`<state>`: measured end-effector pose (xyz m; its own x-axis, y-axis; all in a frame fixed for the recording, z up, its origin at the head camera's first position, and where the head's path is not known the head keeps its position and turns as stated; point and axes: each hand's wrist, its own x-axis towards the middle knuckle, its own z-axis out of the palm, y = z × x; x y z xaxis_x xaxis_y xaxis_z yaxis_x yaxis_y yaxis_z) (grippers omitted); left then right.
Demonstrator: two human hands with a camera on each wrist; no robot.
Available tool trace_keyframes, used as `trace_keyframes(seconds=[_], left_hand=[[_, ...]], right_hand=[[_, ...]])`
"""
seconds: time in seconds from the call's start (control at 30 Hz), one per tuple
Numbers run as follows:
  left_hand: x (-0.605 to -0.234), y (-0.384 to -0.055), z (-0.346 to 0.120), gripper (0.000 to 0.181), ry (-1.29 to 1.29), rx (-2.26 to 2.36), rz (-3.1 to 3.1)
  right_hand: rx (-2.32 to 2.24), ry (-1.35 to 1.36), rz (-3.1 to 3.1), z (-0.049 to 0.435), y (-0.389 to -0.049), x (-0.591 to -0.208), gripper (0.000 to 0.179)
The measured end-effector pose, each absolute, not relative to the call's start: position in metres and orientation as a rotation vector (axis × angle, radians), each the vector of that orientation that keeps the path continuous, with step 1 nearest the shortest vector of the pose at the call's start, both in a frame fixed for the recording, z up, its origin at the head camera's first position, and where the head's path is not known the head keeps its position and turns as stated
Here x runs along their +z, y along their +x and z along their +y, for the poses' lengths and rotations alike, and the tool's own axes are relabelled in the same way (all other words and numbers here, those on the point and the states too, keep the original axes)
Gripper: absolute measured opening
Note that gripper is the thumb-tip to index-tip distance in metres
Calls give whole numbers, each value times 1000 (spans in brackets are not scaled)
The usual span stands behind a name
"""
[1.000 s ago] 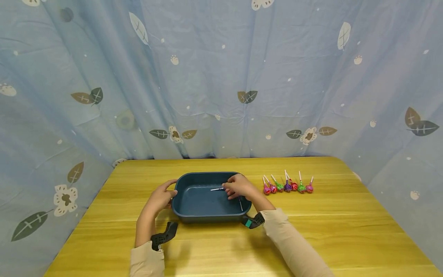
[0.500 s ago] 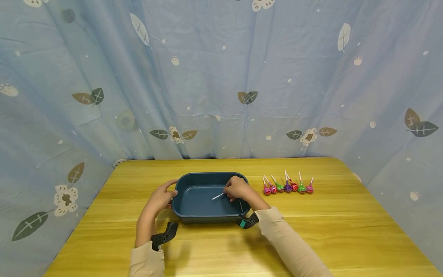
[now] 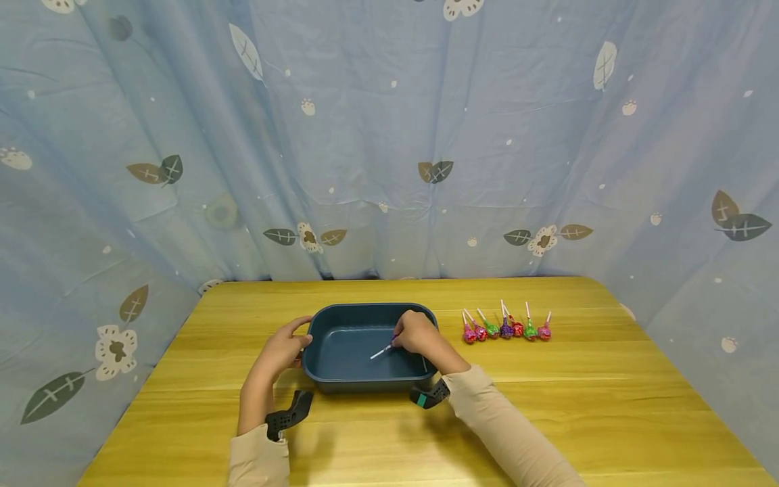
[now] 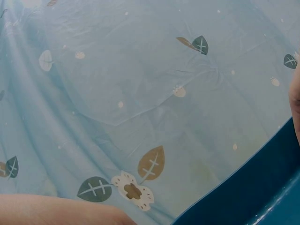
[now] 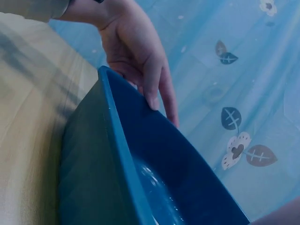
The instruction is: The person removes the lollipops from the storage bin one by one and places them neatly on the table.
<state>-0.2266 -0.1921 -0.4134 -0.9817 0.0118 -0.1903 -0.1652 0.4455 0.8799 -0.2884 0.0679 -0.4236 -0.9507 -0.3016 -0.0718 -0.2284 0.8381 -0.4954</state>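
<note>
A dark blue rectangular basin point(image 3: 359, 386) with rounded corners stands on the table. My left hand point(image 3: 283, 348) grips its left rim, thumb over the edge and fingers along the outside; the right wrist view shows this hand point(image 5: 140, 51) too. Inside the basin, toward the right, my right hand point(image 3: 420, 336) pinches a lollipop point(image 3: 381, 352) whose white stick points toward the front left. Its purple head is mostly hidden by the fingers. The white stick of a second lollipop point(image 3: 425, 364) shows by the basin's right end, partly covered by my right hand.
Several wrapped lollipops point(image 3: 506, 329) in pink, green, purple and red lie in a row on the wooden table point(image 3: 578, 406), right of the basin. A light blue patterned curtain point(image 3: 389, 135) hangs behind and at both sides.
My right hand has shifted slightly and turned the held lollipop, so its stick swings from pointing left to pointing front left. My left hand and the basin have stayed put.
</note>
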Motion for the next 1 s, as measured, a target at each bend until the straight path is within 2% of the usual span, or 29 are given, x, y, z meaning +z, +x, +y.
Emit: trace_keyframes(seconds=[0.47,1.0], left_hand=[[-414,-226,-192,49,-133,1597,2491],[-412,-226,-192,49,-133,1574,2501]], right_hand=[[-812,-446,2842,68,-284,-429,13],[-1082,-520,2744,72,-268,-425,6]])
